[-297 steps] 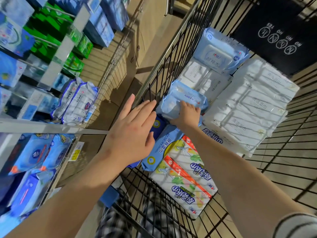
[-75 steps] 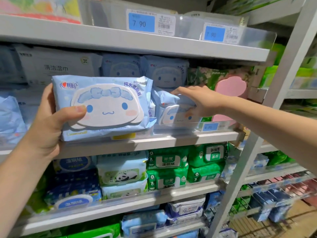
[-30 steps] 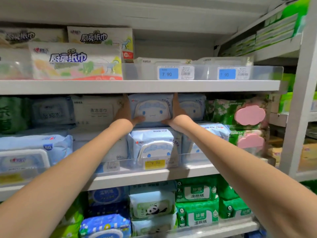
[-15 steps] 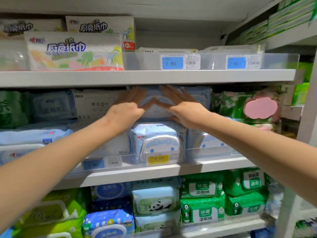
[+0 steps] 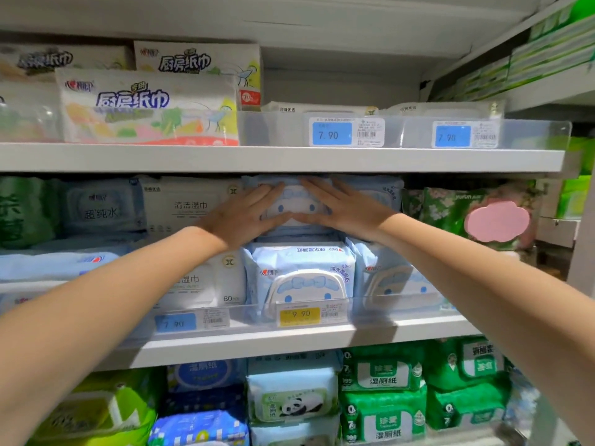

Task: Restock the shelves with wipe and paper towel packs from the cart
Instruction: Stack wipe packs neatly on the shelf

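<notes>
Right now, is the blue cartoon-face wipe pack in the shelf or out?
In. The pack sits atop a lower pack, under the upper shelf; left hand and right hand press flat on its front.

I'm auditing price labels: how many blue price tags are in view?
3. Blue price tag at the top shelf's centre, another right of it, a third on the middle shelf, left of the yellow price tag. The arms may hide others.

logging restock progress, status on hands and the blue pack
Left hand, right hand open, pressing blue wipe pack. Sits atop another pack, tight under upper shelf. Nothing blocking.
</notes>
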